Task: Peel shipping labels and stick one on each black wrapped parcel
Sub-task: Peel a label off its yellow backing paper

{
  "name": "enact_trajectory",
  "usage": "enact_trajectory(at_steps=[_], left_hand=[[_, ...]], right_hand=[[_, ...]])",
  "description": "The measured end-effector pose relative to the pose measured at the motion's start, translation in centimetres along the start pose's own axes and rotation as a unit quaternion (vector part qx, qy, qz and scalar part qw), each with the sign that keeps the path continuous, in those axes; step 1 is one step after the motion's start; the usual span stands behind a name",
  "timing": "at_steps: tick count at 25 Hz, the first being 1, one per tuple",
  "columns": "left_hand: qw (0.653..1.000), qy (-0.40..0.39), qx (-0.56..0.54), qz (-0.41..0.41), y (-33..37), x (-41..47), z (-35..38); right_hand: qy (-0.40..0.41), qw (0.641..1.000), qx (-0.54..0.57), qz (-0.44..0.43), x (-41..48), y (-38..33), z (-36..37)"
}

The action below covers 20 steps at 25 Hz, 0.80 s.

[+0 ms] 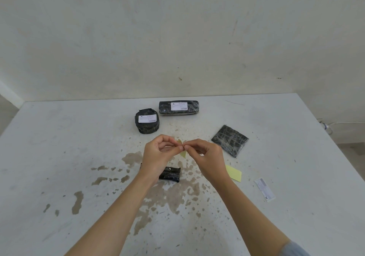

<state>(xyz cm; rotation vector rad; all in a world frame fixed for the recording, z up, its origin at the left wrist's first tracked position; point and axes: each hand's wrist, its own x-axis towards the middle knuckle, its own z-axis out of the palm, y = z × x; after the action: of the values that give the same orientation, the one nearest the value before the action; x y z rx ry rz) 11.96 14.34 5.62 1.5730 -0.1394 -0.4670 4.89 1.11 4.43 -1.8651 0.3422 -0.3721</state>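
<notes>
Both my hands meet above the table's middle and pinch a small label with yellow backing (182, 150) between their fingertips. My left hand (160, 153) and my right hand (205, 157) hold it edge-on, so its face is hidden. A small black parcel (170, 174) lies under my left wrist without a label. A flat square black parcel (230, 140) at the right is bare too. A round parcel (147, 123) and a long parcel (178, 107) at the back each carry a white label.
A yellow backing sheet (235, 173) lies right of my right wrist. A white label strip (264, 189) lies further right near the table's edge. Brown stains (177, 192) mark the white tabletop (59, 157). A wall stands behind the table.
</notes>
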Motion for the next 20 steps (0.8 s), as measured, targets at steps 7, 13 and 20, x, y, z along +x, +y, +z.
enact_trajectory(at_steps=[7, 13, 20], left_hand=[[0.986, 0.012, 0.118, 0.118, -0.23, -0.53, 0.50], [0.974, 0.032, 0.153, 0.162, -0.10, -0.78, 0.38], [0.982, 0.034, 0.131, 0.132, 0.54, -0.92, 0.25]], right_hand=[[-0.014, 0.993, 0.101, 0.053, 0.10, -0.25, 0.00], [-0.024, 0.992, 0.111, 0.053, 0.36, -0.41, -0.17], [-0.023, 0.997, 0.077, 0.013, 0.43, -0.89, -0.27]])
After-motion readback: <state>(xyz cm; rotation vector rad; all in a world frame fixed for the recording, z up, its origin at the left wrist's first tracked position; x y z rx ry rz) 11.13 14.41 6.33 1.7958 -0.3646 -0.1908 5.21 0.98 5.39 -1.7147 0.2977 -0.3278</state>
